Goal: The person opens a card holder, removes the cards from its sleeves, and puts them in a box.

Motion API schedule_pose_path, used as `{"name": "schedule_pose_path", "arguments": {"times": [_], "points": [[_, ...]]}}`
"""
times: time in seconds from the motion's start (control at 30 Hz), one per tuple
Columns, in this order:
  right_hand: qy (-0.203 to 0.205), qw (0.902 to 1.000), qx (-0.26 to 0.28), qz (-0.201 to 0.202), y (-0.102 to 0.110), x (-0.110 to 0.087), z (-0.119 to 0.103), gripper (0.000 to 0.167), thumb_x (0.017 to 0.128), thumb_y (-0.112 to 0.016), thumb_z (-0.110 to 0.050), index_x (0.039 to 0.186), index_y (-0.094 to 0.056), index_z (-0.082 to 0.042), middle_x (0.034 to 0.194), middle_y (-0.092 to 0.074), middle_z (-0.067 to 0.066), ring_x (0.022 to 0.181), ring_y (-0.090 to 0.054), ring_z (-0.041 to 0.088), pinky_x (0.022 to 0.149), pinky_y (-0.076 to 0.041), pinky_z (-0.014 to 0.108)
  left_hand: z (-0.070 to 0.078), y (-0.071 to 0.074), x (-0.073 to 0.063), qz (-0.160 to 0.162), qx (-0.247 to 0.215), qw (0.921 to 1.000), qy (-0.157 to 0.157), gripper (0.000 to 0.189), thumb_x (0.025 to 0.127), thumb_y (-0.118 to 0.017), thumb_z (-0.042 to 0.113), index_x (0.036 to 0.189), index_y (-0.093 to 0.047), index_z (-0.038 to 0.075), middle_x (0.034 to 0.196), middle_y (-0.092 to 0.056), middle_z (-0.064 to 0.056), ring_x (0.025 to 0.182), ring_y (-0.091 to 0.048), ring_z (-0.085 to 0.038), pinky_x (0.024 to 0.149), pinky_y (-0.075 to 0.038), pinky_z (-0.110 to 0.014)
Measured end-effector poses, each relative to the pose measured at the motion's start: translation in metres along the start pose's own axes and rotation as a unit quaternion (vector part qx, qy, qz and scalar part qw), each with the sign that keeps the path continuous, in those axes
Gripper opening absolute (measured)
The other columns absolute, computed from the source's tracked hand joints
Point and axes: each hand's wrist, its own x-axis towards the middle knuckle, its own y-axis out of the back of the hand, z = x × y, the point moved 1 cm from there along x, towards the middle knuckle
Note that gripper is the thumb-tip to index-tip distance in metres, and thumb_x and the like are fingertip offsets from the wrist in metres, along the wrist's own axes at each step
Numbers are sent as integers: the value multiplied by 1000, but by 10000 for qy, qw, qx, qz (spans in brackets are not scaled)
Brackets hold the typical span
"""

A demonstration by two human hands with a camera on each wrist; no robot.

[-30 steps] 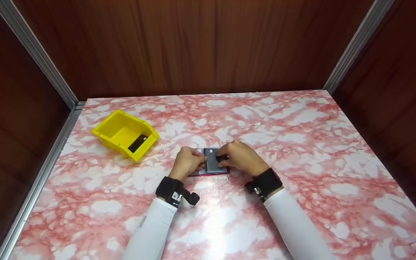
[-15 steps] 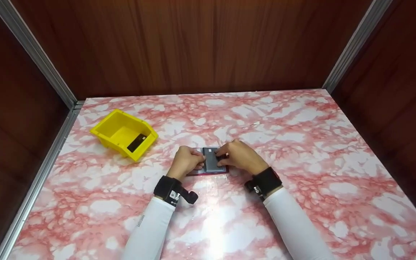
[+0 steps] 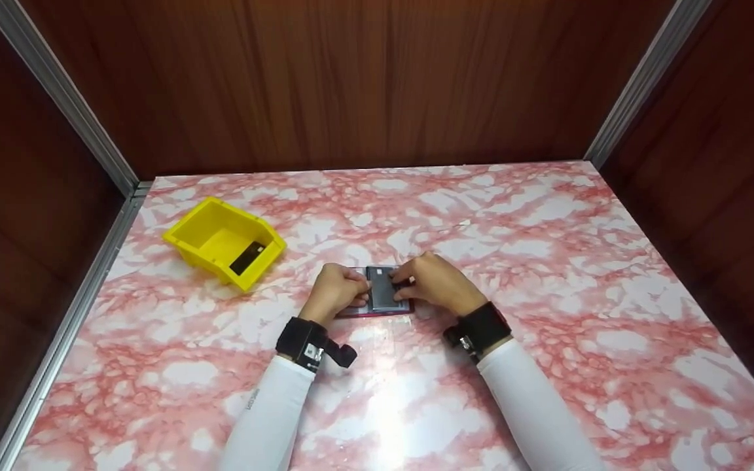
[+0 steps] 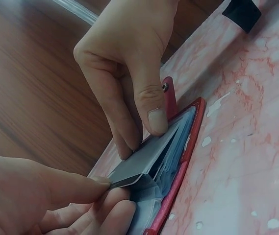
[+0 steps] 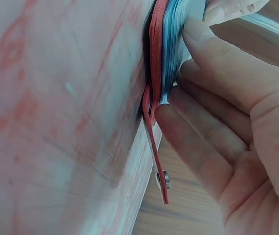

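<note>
Left hand edged slightly left, pinching card; sleeve print illegible.

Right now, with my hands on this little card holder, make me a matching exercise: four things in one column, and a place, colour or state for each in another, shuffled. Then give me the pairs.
1. yellow bin
2. black card-like item
3. strap
4. left hand

A. lying inside another listed thing
B. red, with a metal snap
C. pinching the edge of a flat grey piece
D. standing on the left part of the table

Pairs: 1-D, 2-A, 3-B, 4-C.
</note>
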Motion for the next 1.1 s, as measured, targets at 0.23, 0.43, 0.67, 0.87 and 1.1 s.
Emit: {"name": "schedule_pose_path", "arguments": {"times": [0.23,0.43,0.67,0.87,1.1], "points": [[-47,10000,36,8,0,1,0,23,73,-77,-29,94,-75,-21,94,-72,-9,84,-64,2,72,-52,26,-1,1,0,-34,-7,10000,-62,11,78,-68,6,86,-66,-1,70,-65,-10,58,-64,-15,58,-56,-29],[-13,10000,-4,10,-1,0,1,24,73,-77,-31,94,-75,-22,94,-72,-10,85,-63,1,73,-52,24,-1,2,-1,-48,51,9999,-88,11,78,-68,6,86,-67,-1,70,-66,-10,58,-65,-15,59,-57,-30],[35,10000,-10,-4,0,0,1,21,73,-77,-28,93,-75,-21,92,-71,-9,81,-63,3,71,-51,27,0,4,-1,-25,72,10000,-64,11,79,-69,7,86,-68,-1,71,-66,-10,58,-64,-15,59,-57,-30],[67,10000,-10,-23,0,1,1,19,74,-77,-29,91,-75,-22,90,-71,-10,77,-62,3,69,-50,26,1,7,-3,10,85,10000,30,12,79,-69,8,88,-67,0,73,-66,-10,58,-65,-15,59,-57,-30],[202,9998,33,-14,-1,1,1,16,75,-76,-29,89,-74,-21,88,-70,-10,74,-61,4,67,-49,26,1,9,-5,23,66,10000,48,13,79,-69,8,88,-67,-1,72,-65,-10,57,-65,-15,58,-56,-29]]}}
